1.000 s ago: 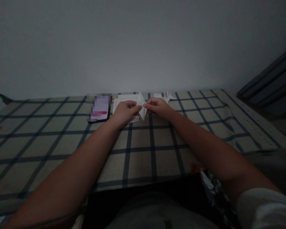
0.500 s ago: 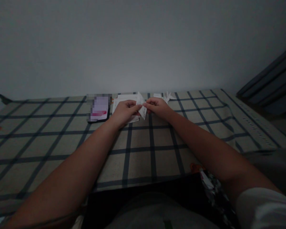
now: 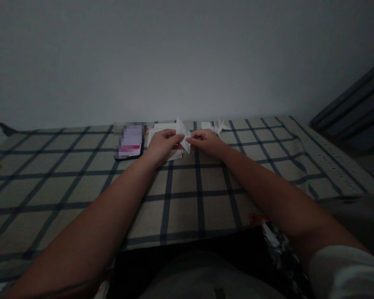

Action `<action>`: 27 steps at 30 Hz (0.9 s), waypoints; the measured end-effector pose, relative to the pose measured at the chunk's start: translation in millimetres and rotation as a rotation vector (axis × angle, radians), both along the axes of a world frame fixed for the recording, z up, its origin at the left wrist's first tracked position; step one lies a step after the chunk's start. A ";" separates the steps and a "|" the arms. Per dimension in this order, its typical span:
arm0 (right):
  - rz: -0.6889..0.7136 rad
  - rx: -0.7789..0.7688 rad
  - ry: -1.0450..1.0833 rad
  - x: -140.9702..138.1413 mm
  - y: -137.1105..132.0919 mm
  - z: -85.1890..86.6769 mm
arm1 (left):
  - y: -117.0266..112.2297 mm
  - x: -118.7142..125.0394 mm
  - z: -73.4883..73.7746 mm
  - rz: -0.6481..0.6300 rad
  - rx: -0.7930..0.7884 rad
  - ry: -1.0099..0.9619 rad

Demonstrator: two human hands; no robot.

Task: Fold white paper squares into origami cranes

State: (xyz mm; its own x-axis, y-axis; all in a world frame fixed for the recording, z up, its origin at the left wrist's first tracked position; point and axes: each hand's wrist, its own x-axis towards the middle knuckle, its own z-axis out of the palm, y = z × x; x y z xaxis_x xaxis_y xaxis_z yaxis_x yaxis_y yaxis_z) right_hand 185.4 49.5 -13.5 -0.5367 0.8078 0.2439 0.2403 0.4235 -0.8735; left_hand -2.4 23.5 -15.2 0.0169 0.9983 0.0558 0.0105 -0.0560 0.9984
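Note:
A white piece of folded paper [image 3: 183, 132] with pointed ends is held up between both hands over the table. My left hand [image 3: 165, 145] pinches its left side between thumb and fingers. From the other side, my right hand [image 3: 207, 142] grips its right edge, thumb and fingertips closed on it. Beneath and behind my left hand lie white paper sheets [image 3: 173, 156], partly covered by it. Another folded white paper figure [image 3: 218, 127] with thin points rests just beyond my right hand. The finer folds are too dim to make out.
A phone [image 3: 131, 141] with a lit, blurred screen lies left of the sheets. The checked tablecloth [image 3: 183, 211] reaches to the grey wall [image 3: 187, 58] at the back. Dark folded fabric [image 3: 358, 108] hangs at the right.
The folded paper has tilted and shifted slightly left, its top point now further left. Both hands still grip it, and my right fingers have moved slightly.

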 end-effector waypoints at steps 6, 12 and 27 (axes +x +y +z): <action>0.020 0.007 -0.016 0.4 -0.6 -0.1 | -4.5 0.9 4.4 -0.017 -0.031 0.018; 0.049 -0.044 -0.009 0.1 -1.3 -1.2 | -3.3 -1.4 4.8 0.040 0.137 0.104; 0.078 -0.038 0.012 -4.3 -1.9 -3.9 | -1.5 0.3 4.2 0.071 0.127 0.037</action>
State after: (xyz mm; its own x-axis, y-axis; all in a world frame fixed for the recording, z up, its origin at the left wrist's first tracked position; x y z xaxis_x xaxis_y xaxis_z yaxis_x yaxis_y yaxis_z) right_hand 181.1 47.6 -17.5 -0.5958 0.7722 0.2206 0.1976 0.4072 -0.8917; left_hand -2.1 21.9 -11.0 -0.0492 0.9821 0.1820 0.0557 -0.1793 0.9822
